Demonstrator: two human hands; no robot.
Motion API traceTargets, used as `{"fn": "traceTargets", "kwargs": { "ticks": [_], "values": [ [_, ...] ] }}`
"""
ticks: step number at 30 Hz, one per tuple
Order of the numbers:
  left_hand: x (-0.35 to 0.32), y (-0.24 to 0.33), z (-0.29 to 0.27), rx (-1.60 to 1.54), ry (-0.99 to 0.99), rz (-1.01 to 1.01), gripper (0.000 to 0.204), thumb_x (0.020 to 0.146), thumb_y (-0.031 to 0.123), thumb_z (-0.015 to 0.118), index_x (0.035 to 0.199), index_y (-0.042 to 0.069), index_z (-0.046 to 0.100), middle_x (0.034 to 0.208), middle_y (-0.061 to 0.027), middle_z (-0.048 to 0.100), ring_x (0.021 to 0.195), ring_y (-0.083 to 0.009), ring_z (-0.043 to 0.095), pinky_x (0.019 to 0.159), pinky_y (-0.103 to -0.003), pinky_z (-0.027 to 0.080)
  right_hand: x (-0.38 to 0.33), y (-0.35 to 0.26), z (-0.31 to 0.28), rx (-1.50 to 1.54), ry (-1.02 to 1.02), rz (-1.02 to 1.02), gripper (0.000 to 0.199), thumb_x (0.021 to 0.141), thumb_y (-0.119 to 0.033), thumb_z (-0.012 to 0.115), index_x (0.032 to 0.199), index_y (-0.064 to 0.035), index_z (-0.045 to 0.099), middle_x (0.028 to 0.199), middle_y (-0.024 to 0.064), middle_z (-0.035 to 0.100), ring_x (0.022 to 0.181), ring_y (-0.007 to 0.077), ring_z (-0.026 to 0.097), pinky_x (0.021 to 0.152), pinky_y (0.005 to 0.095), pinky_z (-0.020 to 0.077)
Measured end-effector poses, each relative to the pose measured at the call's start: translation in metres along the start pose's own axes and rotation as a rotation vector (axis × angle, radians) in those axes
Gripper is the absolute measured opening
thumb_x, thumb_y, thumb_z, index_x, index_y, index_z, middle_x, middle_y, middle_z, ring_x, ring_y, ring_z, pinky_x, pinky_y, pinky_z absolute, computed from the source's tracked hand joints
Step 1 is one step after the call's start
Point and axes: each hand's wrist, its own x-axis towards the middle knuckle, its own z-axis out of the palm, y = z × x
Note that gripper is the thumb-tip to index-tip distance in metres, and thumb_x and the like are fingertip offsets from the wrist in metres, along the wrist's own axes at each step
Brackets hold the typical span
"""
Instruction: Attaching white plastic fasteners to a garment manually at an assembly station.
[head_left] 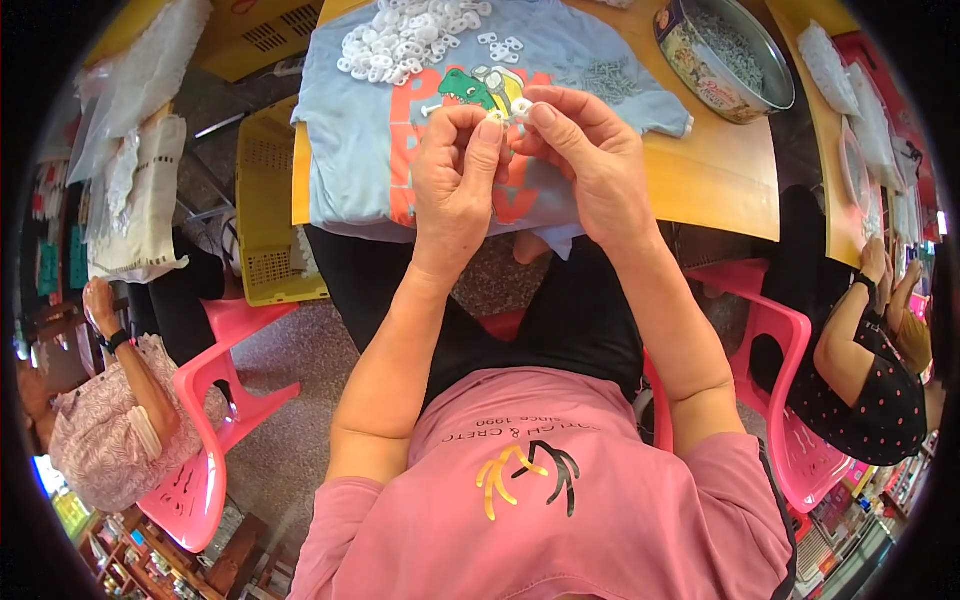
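My two hands are raised close together over a light-blue printed shirt [345, 150] spread on the table. My left hand [455, 185] pinches a small white plastic piece [496, 117] between thumb and index finger. A pale pin-like bit [430, 108] sticks out at the left of those fingers; whether it is held or lies on the cloth I cannot tell. Thumb and index finger of my right hand [605, 175] close on another small white plastic piece [521, 106], right beside the first. Fingers partly hide both pieces, and whether they touch is unclear.
Beyond my hands lie a heap of white plastic pieces [405, 40], a smaller group of them [500, 47] and scattered small screws [610, 80]. A round tin [705, 80] of screws stands far right. A yellow crate [262, 200] is at left. People sit on both sides.
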Motion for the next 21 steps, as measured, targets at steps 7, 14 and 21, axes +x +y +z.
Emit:
{"fn": "traceTargets", "kwargs": {
  "ticks": [7,14,21],
  "values": [
    [-0.002,0.002,0.004,0.086,0.021,0.022,0.009,0.101,0.014,0.053,0.103,0.005,0.053,0.078,0.0012,0.057,0.066,-0.0037,0.049,0.059,-0.018,0.040,-0.007,-0.001,0.010,-0.210,0.042,-0.111,0.024,0.094,-0.015,0.065,0.114,-0.0009,0.065,0.096,0.0038,0.068,0.084,0.0088,0.063,0.075,0.0230,0.0510],
    [-0.001,-0.003,0.004,0.055,0.060,0.047,0.012,0.099,0.014,0.056,0.099,0.003,0.053,0.076,0.0005,0.060,0.065,-0.0034,0.053,0.057,-0.018,0.044,-0.006,0.002,0.015,-0.213,0.126,-0.209,0.024,0.094,-0.014,0.065,0.114,0.0003,0.064,0.093,0.0035,0.068,0.084,0.0081,0.063,0.077,0.0219,0.0493],
    [0.000,-0.002,0.004,0.051,0.074,0.041,0.013,0.099,0.015,0.057,0.099,0.002,0.053,0.077,0.0000,0.060,0.066,-0.0039,0.054,0.058,-0.019,0.045,-0.006,0.002,0.019,-0.226,0.112,-0.183,0.024,0.094,-0.012,0.064,0.115,0.0012,0.063,0.097,0.0046,0.067,0.083,0.0080,0.063,0.078,0.0220,0.0493]
  ]
}}
